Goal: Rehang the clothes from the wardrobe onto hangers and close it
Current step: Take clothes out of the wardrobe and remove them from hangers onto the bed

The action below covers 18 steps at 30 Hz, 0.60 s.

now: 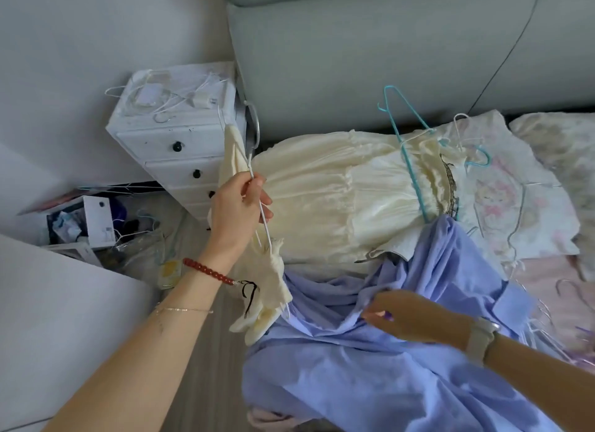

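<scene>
The left hand [240, 206] is lifted over the edge of the bed [547, 270]. Its fingers are curled round a white wire hanger [257, 193] that carries a small cream garment [267, 290]; I think it is held high so that the cloth hangs free and straight. The right hand [405, 315] is lower and pinches a fold of the blue shirt [370, 367] spread on the bed, probably to find the collar for the next hanger. Behind the shirt, a cream dress [322, 190] lies flat, and one teal hanger [409, 154] rests on it, near its top.

I count three garments in play: one cream piece already on a hanger, one blue shirt and one cream dress not yet hung. Other wire hangers lie at the right side of the bed, but I cannot count them exactly. One white drawer chest [180, 135] stands beside the bed. The wardrobe is not in view.
</scene>
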### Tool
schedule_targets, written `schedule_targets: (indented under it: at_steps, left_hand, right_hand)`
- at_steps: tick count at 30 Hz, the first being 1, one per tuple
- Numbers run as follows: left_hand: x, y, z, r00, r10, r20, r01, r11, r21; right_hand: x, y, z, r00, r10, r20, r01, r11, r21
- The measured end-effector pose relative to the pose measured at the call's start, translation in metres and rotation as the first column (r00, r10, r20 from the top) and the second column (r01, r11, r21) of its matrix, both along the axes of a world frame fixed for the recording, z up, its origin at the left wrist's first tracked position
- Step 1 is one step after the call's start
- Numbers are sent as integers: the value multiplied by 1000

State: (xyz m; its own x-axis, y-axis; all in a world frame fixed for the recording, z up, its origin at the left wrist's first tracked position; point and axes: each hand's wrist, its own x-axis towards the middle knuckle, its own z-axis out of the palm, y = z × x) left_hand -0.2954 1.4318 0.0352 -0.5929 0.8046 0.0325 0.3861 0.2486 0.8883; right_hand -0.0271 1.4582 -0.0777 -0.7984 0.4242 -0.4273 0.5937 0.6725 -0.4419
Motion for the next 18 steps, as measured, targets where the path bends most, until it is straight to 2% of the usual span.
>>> schedule_targets:
  at_steps: [1, 3, 5, 6, 8, 10, 12, 16, 18]
  left_hand:
    - [4, 2, 1, 1000, -8, 7, 8, 1000, -7]
    - [12, 6, 5, 1000, -25, 9, 25, 1000, -9]
    - [18, 9, 9, 999, -41, -23, 41, 999, -13]
    - [20, 11, 12, 998, -41, -37, 40, 999, -11]
    - [21, 15, 20, 997, -29, -68, 28, 1000, -11]
    - [19, 18, 29, 996, -26, -91, 25, 1000, -7]
    - [17, 19, 38, 991, -35, -131, 37, 999, 6]
    - [15, 17, 51, 975, -27, -221, 31, 999, 13]
    - [15, 16, 62, 980, 10, -199, 3, 998, 64]
  right_hand:
    - [-8, 0, 12, 980, -152, -130, 148, 988, -44]
    - [-31, -5, 37, 826, -421, -375, 324, 899, -294]
    - [-61, -12, 61, 716, -540, -442, 312, 814, -490]
    - [-74, -17, 70, 703, -540, -463, 308, 818, -486]
    - [-95, -25, 78, 690, -486, -536, 349, 873, -342]
    - [-107, -28, 80, 660, -456, -598, 463, 873, -154]
    - [-113, -29, 83, 642, -445, -624, 507, 857, -90]
    - [-123, -31, 87, 735, -297, -610, 442, 891, 99]
    - [-125, -28, 98, 700, -291, -652, 456, 885, 94]
